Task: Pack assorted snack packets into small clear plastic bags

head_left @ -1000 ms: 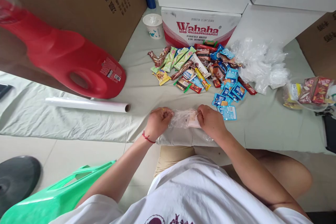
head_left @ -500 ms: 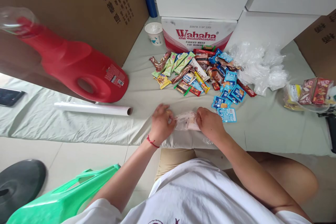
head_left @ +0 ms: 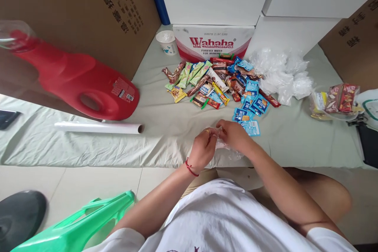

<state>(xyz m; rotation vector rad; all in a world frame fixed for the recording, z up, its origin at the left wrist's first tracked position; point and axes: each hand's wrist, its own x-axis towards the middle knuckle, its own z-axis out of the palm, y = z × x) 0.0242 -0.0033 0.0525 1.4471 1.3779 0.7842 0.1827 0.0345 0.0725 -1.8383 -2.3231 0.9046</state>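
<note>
Near the front edge of the cloth-covered table, my left hand and my right hand are close together. Both have their fingers pinched on a clear plastic bag, which is partly hidden by the hands. Something pale shows through the plastic, too covered to name. Just beyond my right hand lie several blue snack packets. Farther back spreads a heap of wrapped snacks in green, brown, yellow and red.
Crumpled clear bags lie right of the snacks. At far right stands a clear tub with snack packs. A white roll, a red jug and a paper cup are left. A Wahaha carton stands behind.
My left hand has moved right, up against my right hand, and its fingers have closed in. The bag, earlier stretched between the hands, is now bunched. The view has shifted slightly.
</note>
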